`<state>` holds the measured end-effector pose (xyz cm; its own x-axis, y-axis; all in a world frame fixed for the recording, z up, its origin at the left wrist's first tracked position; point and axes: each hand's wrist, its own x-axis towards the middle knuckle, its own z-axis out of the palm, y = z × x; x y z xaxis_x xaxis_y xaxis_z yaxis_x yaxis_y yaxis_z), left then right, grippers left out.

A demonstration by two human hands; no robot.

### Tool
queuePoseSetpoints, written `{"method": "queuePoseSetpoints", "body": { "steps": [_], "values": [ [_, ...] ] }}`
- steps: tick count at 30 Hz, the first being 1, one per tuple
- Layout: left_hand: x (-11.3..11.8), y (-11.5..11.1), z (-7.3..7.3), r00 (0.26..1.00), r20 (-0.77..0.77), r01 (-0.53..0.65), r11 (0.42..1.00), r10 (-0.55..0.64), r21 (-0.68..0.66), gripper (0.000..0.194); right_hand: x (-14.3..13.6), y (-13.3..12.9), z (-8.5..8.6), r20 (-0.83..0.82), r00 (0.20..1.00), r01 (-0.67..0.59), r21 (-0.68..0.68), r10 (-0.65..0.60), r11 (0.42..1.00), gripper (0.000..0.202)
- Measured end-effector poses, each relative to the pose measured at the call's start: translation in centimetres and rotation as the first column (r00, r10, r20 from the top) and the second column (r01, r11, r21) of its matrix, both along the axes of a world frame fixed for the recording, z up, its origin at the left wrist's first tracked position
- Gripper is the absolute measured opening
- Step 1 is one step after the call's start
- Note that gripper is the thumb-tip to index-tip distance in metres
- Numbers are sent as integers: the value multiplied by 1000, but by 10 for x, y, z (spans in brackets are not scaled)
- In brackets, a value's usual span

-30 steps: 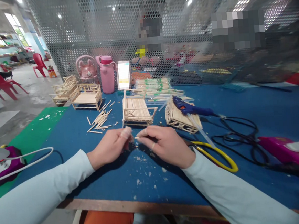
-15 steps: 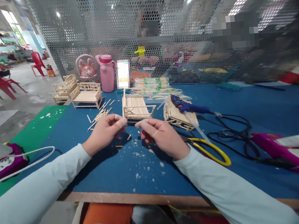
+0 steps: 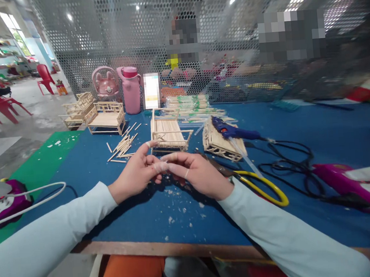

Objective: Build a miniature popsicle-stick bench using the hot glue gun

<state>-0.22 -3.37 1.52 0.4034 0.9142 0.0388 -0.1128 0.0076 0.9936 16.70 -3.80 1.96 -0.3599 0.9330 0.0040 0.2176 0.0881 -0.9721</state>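
My left hand and my right hand meet low over the blue table, fingertips touching. Thumb and fingers of the right hand pinch together at the tip of my left thumb; whatever lies between them is too small to make out. The left index finger stretches forward while its other fingers curl in, and their grip is partly hidden. Just beyond the hands stands a small chair-like frame of thin wooden sticks. Short loose sticks lie in a pile past my left hand.
Right of the hands, a blue glue gun rests on another stick model, near yellow-handled scissors. More stick models, a pink bottle and bundled sticks stand behind. Purple power strips and cables lie at the sides.
My hands have come together from a small gap; the left moved right and slightly down. Its index finger now extends forward. The stick models and glue gun have stayed put.
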Motion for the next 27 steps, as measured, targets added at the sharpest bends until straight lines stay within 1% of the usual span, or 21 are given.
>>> {"method": "queuePoseSetpoints", "body": {
  "steps": [4, 6, 8, 11, 14, 15, 17, 19, 20, 22, 24, 25, 26, 27],
  "values": [
    [4, -3, 1, 999, 32, -5, 1000, 5, 2, 84, -3, -2, 1, -110, 994, -10, -34, 6, 999, 22],
    [5, -4, 0, 999, 36, -2, 1000, 1, 11, 83, -5, -3, 3, -153, 988, -6, -34, 1, 999, 21],
    [5, -4, -1, 1000, 21, 2, 1000, -2, 30, 80, -4, -4, 5, -159, 987, -7, -20, 4, 1000, 20],
    [3, -4, -4, 1000, -22, 6, 998, -4, 70, 66, 2, 0, 8, -178, 984, 19, 52, -9, 998, 18],
    [2, -4, -6, 996, -90, -1, 992, 13, 125, 47, 13, 8, 9, -197, 976, 118, 149, -87, 982, 18],
    [2, -4, -6, 993, -116, -11, 988, 29, 154, 41, 17, 11, 9, -170, 978, 154, 194, -122, 969, 17],
    [1, -4, -5, 983, -163, -46, 972, 85, 230, 30, 24, 16, 8, -64, 979, 202, 314, -191, 928, 14],
    [2, -5, -5, 968, -200, -84, 948, 151, 308, 24, 28, 19, 6, 24, 967, 221, 418, -254, 881, 14],
    [2, -6, -5, 960, -217, -96, 935, 178, 342, 22, 30, 21, 5, 42, 958, 236, 447, -283, 863, 18],
    [1, -8, -6, 943, -256, -96, 911, 212, 402, 21, 33, 23, 3, 29, 941, 287, 464, -338, 838, 25],
    [-1, -8, -6, 927, -282, -86, 874, 246, 479, 20, 37, 26, 1, -9, 919, 354, 462, -395, 813, 23],
    [-2, -6, -3, 916, -284, -93, 840, 282, 535, 20, 39, 27, 1, -25, 907, 384, 459, -420, 802, 20],
    [-3, -3, 2, 903, -267, -115, 787, 337, 607, 20, 40, 28, 1, -36, 898, 404, 460, -438, 791, 16],
    [-4, 1, 8, 886, -238, -137, 715, 398, 685, 21, 41, 29, 1, -37, 891, 415, 472, -453, 778, 14]
  ]
}}
